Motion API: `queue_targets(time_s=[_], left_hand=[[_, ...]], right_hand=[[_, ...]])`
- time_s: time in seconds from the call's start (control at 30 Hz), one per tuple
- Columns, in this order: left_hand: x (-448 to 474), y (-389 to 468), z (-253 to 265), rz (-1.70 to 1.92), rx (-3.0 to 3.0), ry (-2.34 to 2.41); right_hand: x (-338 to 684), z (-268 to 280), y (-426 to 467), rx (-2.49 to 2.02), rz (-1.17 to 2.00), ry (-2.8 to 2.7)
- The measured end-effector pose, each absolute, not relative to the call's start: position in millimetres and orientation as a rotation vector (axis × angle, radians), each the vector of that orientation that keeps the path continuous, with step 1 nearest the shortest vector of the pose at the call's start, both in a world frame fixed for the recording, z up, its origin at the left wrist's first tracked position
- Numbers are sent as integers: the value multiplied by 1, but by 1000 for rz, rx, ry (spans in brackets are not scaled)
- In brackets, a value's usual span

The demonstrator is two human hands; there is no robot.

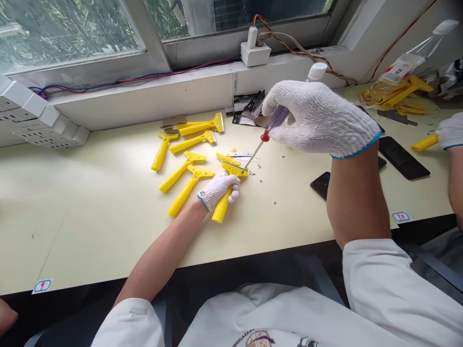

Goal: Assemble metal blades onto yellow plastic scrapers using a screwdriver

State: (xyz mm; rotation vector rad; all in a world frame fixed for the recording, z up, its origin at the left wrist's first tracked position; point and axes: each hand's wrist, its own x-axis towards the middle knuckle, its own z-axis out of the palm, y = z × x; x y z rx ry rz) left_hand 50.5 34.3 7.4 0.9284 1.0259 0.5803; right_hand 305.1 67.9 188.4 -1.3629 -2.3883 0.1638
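My left hand (221, 188), in a white knit glove, is closed round the handle of a yellow scraper (222, 208) on the table. In my gloved right hand (318, 115) is a screwdriver (277, 120) with a clear purplish handle and a red collar. Its shaft slants down to the left, and the tip meets the head of the held scraper. Just behind that head lie another yellow scraper (226, 157) and thin metal blades (246, 156). Several small screws or nuts (260, 180) are scattered to the right. More yellow scrapers (186, 193) lie to the left.
Black-and-white packaging (249, 108) lies by the wall. Phones (404, 158) rest right of my right forearm. A plastic bottle (401, 67) stands at the far right. There, another person's gloved hand (451, 131) holds a yellow handle. White socket boxes (36, 115) stand at the left.
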Motion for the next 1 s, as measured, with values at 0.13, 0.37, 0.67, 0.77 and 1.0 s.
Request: queue_targets(time_s=[0.13,0.37,0.67,0.77,1.0], left_hand=[[50,34,7,588,919,1028],[50,34,8,572,934,1027],[52,34,11,594,883,1046],[52,34,12,602,874,1054],[51,34,8,579,923,1038]], right_hand=[[307,189,70,-1413,26,-2370],[311,184,76,-1290,132,-2335],[307,187,74,-1286,155,-2392],[307,185,75,-1271,135,-2377],[304,187,75,-1390,81,-2355]])
